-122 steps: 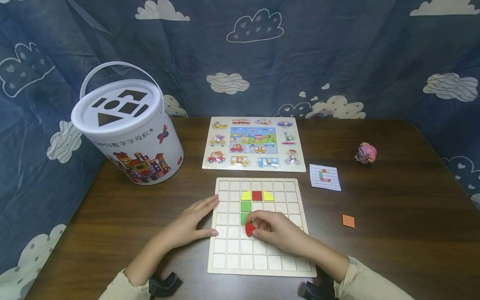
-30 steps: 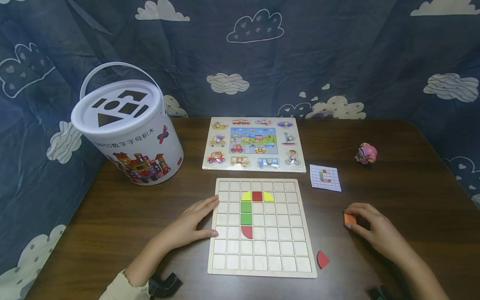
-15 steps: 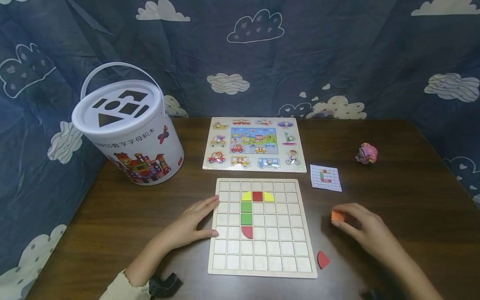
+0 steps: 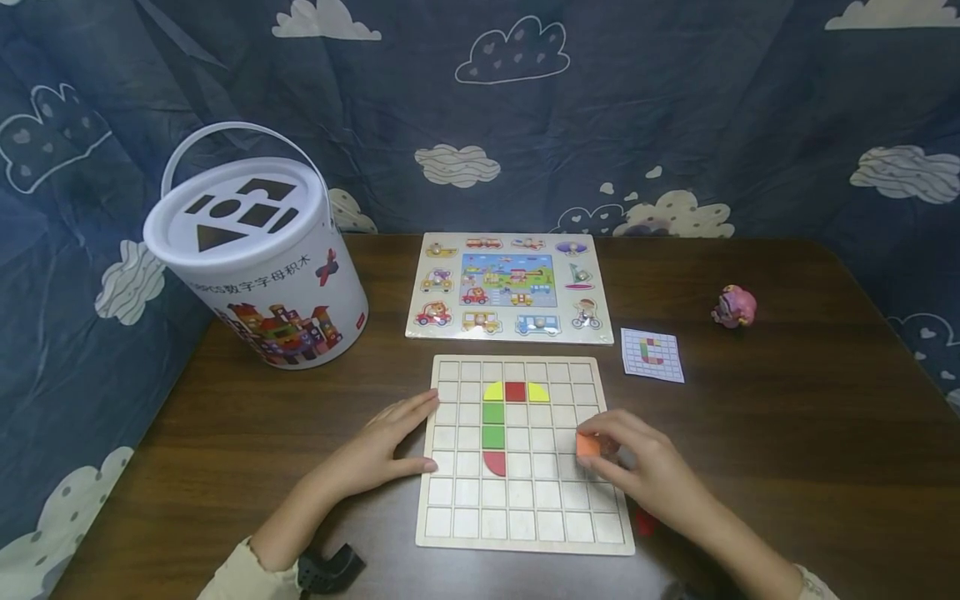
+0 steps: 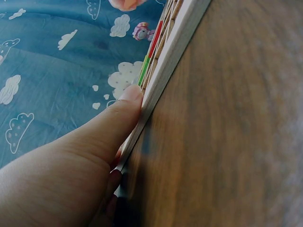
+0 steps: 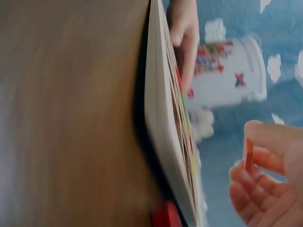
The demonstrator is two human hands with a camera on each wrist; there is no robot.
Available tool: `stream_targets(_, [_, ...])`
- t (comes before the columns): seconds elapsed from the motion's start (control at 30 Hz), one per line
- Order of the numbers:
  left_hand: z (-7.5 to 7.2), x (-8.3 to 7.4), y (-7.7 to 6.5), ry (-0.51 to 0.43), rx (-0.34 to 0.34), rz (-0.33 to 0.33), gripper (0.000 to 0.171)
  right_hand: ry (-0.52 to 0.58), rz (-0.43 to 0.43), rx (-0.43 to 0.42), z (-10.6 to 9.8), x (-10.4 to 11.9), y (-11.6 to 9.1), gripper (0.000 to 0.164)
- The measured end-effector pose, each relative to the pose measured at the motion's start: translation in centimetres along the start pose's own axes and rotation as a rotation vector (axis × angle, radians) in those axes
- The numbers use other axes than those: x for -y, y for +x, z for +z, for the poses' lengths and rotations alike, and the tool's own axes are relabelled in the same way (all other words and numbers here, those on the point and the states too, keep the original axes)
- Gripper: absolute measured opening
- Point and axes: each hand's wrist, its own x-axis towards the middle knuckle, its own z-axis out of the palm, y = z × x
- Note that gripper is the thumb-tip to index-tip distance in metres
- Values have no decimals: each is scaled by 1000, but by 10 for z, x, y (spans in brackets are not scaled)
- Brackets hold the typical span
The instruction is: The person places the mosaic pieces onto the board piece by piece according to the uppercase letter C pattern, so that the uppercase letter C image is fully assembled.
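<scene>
My right hand (image 4: 637,467) pinches an orange square tile (image 4: 587,445) between thumb and fingers, over the right part of the wooden grid board (image 4: 517,533). In the right wrist view the tile (image 6: 248,153) shows edge-on, raised off the board. My left hand (image 4: 378,446) rests at the board's left edge, fingers straight; its thumb (image 5: 128,101) touches the rim. Set in the grid are two yellow quarter-rounds (image 4: 537,392), a red square (image 4: 515,392), two green squares (image 4: 492,425) and a red quarter-round (image 4: 495,462). Another red quarter-round (image 4: 645,522) lies right of the board, partly hidden by my right hand.
Behind the board lies a vehicle picture puzzle (image 4: 510,329). A small pattern card (image 4: 652,357) and a pink toy figure (image 4: 734,307) are to the right. The tall white bucket (image 4: 255,267) stands at the back left.
The lower-left red quarter-round went from my right hand into the grid. That hand then took the orange tile from the table at right and carried it left over the board. Left hand unchanged.
</scene>
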Motion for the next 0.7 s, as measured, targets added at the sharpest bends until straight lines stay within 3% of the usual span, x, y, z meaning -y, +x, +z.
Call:
stream_targets(0.33, [0,0,1,17,-9,14,80,23,27,124,35,7,13,22])
stream_targets(0.7, [1,2,1,24,-6,17,80,-123,35,210,48,11,17,29])
